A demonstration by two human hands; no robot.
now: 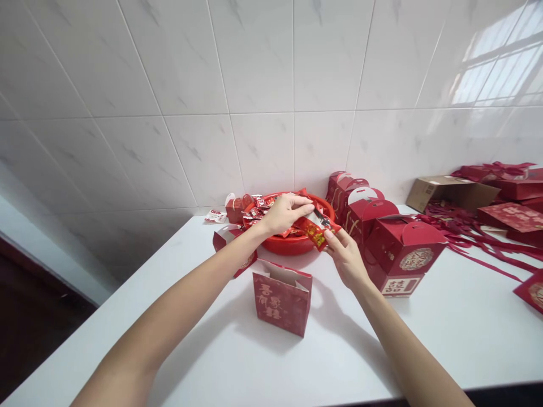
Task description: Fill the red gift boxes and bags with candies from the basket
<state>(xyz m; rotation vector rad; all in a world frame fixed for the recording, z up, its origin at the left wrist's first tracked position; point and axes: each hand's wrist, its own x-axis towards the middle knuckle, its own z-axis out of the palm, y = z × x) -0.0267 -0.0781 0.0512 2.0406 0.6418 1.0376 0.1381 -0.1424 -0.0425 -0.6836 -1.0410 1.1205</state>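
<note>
My left hand (pixel 285 213) reaches over a round red basin (pixel 291 245) and pinches the upper end of a shiny red and gold packet (pixel 314 228). On the packet's right end are the closed fingers of my right hand (pixel 345 253). Many small wrapped pieces (pixel 258 210) fill the basin beneath. In front of it, an open-topped red paper bag (pixel 281 302) with pale characters stands upright on the white table. Another red box (pixel 231 243) is partly hidden behind my left forearm.
Red gift boxes (pixel 405 249) with handle tops stand in a row right of the basin. Farther right are an open cardboard box (pixel 445 192), loose red ribbons (pixel 487 249) and flat red boxes (pixel 515 217). A tiled wall (pixel 263 68) rises behind the table (pixel 203 362).
</note>
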